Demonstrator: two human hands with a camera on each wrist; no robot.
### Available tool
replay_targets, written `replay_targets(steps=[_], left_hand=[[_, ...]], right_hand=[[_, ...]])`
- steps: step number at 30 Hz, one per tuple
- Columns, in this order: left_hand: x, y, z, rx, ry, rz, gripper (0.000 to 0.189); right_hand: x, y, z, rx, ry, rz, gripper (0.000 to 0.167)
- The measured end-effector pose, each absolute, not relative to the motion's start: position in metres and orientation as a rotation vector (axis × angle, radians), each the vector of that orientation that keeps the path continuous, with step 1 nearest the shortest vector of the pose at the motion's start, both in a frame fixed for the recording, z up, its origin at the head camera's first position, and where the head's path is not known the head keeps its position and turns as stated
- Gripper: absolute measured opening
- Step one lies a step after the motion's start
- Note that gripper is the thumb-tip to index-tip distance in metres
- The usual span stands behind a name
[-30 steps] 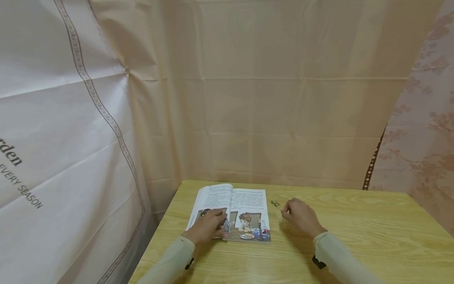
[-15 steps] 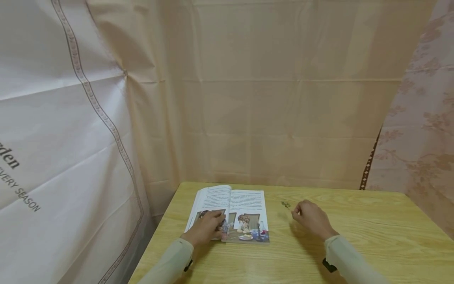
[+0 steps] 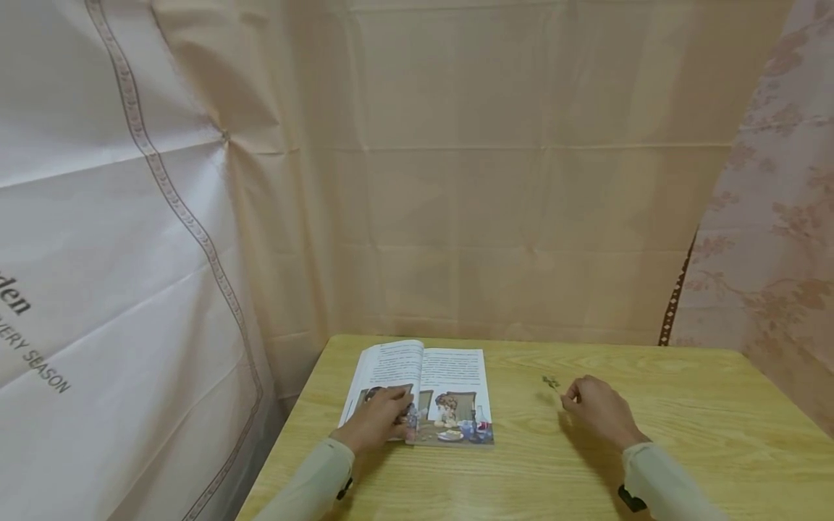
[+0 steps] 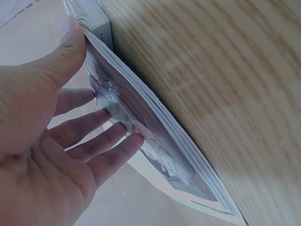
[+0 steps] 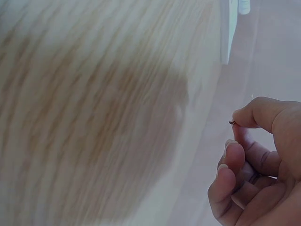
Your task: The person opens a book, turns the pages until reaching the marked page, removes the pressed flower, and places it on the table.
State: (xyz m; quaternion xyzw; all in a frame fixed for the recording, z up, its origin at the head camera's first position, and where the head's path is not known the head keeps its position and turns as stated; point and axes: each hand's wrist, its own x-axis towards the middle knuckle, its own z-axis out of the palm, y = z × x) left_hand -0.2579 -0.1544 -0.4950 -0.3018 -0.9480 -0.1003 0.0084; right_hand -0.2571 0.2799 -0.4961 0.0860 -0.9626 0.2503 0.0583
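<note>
An open book (image 3: 454,369) with printed text and coloured pictures lies at the left of the wooden table (image 3: 534,477). My left hand (image 3: 376,418) rests on its left page; in the left wrist view the outstretched fingertips touch the picture and the thumb lies near the spine. Right of the book, my right hand (image 3: 602,411) is raised over the table, pinching the stem of a small sprig (image 3: 551,382) between thumb and forefinger. Only a dark stem end (image 5: 232,122) shows in the right wrist view; the fingers hide the rest.
A beige cloth (image 3: 456,217) hangs behind the table. Pale printed cloths hang at the left (image 3: 98,289) and at the right (image 3: 775,239). The table's back edge runs just beyond the book.
My right hand has moved to the right and slightly nearer to me with the sprig, away from the book. The left hand has stayed on the page.
</note>
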Motion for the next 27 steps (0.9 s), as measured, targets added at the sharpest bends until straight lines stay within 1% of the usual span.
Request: replay_targets(steps=[21,24,27], left_hand=[[-0.260,-0.157,-0.500,-0.914,-2.977,-0.327,0.072],[-0.261,-0.156,-0.500,-0.911,-2.979,-0.334,0.073],[-0.261,-0.157,-0.501,-0.915,-2.979,-0.332,0.073]], right_hand=[[-0.250,0.318,-0.514,0.105,-3.005,0.787,0.013],[-0.250,0.320,-0.517,0.088,-3.025,0.775,0.020],[-0.250,0.322,-0.519,0.070,-3.042,0.791,0.032]])
